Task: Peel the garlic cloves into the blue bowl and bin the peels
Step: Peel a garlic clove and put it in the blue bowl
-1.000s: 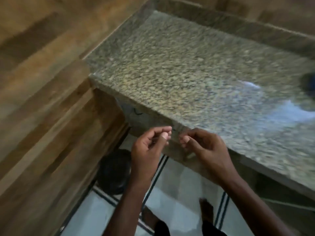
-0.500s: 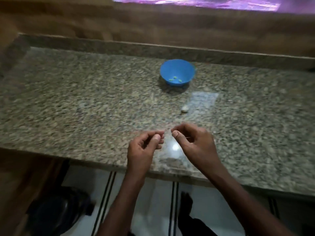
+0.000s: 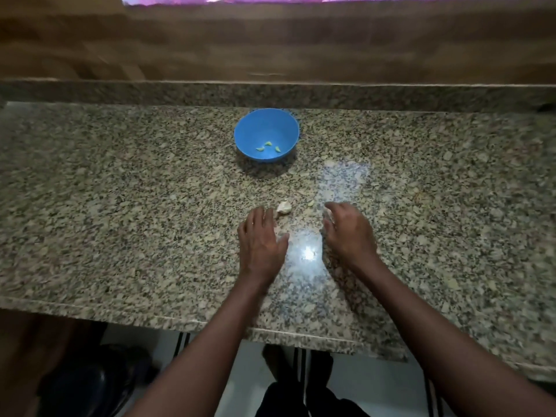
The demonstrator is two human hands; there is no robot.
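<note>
The head view, the only one, looks down on a speckled grey-and-tan granite countertop. A round blue plastic bowl stands toward the far side, near the middle, with three small pale yellow-green peeled garlic cloves lying in its bottom.

The likeliest slip from here is a poor pickup. The small off-white papery garlic piece is light and loose on polished stone, so a sweeping fingertip could well flick it away instead of trapping it. A second, smaller pale clove lies just to its right and blends with the speckled pattern, so it could be overlooked or brushed toward the edge. Thin peel could also cling to the fingers rather than drop into the dark bin seen below the counter at the near left.

The person's left hand lies palm down with fingers straight, holding nothing; its fingertips are at the near-left side of the papery piece, touching or nearly so, which cannot be settled. The right hand has its fingers curled downward on the stone, to the right of both pieces and apart from them. Something pale shows at its fingertips, but whether it pinches anything cannot be told.
</note>
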